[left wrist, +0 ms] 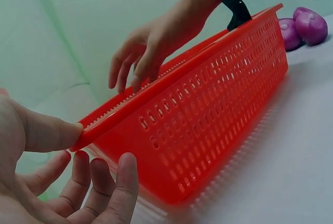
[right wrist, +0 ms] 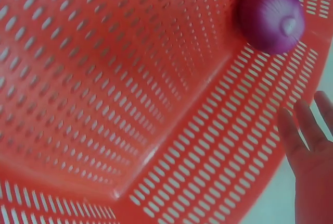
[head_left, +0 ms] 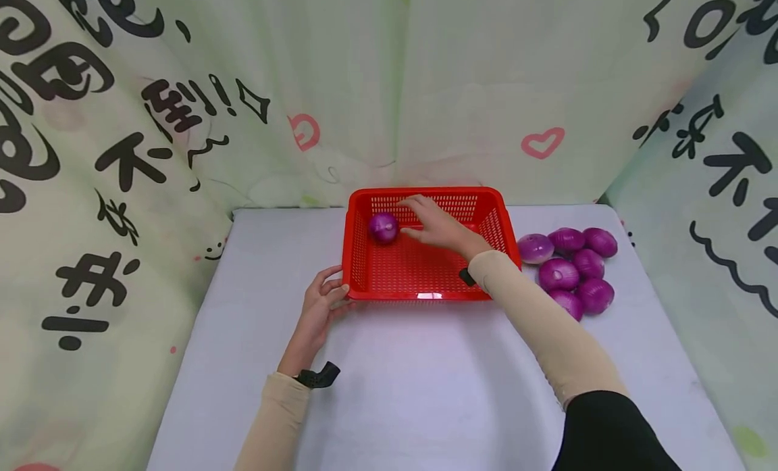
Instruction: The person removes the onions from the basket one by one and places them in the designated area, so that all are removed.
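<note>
A purple onion [head_left: 383, 228] sits inside the red plastic basket [head_left: 389, 296], towards its left end. Over the inside of the basket reaches my right hand [head_left: 428, 221], fingers and thumb spread apart, just right of the onion and holding nothing. The right wrist view shows the onion [right wrist: 271, 20] against the perforated red walls, with a gap between it and the fingers. My left hand [head_left: 322, 302] grips the basket's front left corner. In the left wrist view its thumb lies on the rim, with the index fingertip just below.
Several purple onions [head_left: 558, 275] lie in a cluster on the white table [head_left: 413, 390], right of the basket and close to my right forearm. A pale green curtain [head_left: 462, 119] with printed writing hangs behind the table and along both sides.
</note>
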`<move>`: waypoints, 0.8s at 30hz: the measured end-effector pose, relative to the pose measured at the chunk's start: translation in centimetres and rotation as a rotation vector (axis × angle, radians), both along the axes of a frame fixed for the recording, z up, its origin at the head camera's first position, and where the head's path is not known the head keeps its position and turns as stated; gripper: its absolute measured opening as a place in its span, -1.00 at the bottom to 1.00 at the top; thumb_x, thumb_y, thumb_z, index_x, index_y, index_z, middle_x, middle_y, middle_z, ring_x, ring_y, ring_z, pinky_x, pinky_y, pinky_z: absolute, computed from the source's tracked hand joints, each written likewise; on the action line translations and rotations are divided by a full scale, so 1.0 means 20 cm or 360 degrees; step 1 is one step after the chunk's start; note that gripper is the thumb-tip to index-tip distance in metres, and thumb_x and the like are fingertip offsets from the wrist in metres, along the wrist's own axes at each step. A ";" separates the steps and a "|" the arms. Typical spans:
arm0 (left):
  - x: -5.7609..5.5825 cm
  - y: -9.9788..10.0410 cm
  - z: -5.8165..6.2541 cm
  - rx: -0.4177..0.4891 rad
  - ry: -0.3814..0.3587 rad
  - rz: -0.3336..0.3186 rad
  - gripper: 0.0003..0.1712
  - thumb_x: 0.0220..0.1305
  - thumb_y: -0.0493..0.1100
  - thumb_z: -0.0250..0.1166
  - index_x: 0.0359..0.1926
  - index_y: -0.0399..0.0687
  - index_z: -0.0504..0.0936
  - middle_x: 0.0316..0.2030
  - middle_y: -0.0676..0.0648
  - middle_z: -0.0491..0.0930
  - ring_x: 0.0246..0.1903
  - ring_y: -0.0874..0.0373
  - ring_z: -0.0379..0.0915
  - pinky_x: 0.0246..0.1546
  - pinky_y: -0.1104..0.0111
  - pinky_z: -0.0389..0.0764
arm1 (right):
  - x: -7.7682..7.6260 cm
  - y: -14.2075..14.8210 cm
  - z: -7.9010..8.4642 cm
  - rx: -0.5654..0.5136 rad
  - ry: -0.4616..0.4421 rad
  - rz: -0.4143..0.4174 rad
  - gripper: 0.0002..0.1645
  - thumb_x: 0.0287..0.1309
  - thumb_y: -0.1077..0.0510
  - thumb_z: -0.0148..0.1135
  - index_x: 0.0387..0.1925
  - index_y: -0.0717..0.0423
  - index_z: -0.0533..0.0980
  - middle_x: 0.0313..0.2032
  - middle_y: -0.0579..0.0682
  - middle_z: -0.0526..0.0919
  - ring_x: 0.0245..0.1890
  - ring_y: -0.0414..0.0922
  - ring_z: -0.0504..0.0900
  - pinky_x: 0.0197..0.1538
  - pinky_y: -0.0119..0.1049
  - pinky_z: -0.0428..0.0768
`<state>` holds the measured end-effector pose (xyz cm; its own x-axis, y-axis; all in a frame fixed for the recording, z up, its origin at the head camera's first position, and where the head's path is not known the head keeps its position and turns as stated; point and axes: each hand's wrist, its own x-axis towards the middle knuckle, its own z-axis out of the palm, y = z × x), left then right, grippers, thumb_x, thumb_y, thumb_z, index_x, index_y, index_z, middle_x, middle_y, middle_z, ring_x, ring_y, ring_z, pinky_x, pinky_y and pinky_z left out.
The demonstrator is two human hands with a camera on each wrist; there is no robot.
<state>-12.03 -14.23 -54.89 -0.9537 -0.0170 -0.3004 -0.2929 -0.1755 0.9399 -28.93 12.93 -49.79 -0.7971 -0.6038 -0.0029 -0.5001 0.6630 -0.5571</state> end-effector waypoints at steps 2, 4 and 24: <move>0.00 0.00 0.00 0.0001 0.0002 -0.0006 -0.43 0.45 -0.27 0.22 0.43 -0.02 0.39 0.17 -0.29 0.54 -0.14 0.11 0.66 0.22 -0.15 0.65 | -0.01 -0.02 -0.02 0.0020 -0.0009 -0.0002 -0.23 0.39 0.07 0.32 0.50 0.15 0.27 0.46 0.18 0.34 0.50 0.15 0.29 0.59 0.11 0.31; 0.00 0.00 0.00 0.0002 -0.0002 -0.0009 -0.43 0.45 -0.27 0.22 0.43 -0.01 0.39 0.16 -0.29 0.54 -0.15 0.11 0.66 0.21 -0.13 0.66 | -0.02 -0.04 -0.04 0.0034 -0.0034 -0.0013 -0.22 0.38 0.07 0.33 0.50 0.16 0.27 0.45 0.20 0.35 0.49 0.16 0.30 0.58 0.11 0.32; 0.00 0.01 0.01 0.0040 -0.0013 0.0011 -0.40 0.44 -0.30 0.22 0.44 0.00 0.37 0.14 -0.24 0.55 -0.12 0.11 0.65 0.21 -0.12 0.66 | -0.04 -0.20 -0.22 0.0024 -0.0172 -0.0171 -0.08 0.33 0.00 0.38 0.54 0.18 0.17 0.44 0.22 0.33 0.47 0.14 0.30 0.55 0.05 0.39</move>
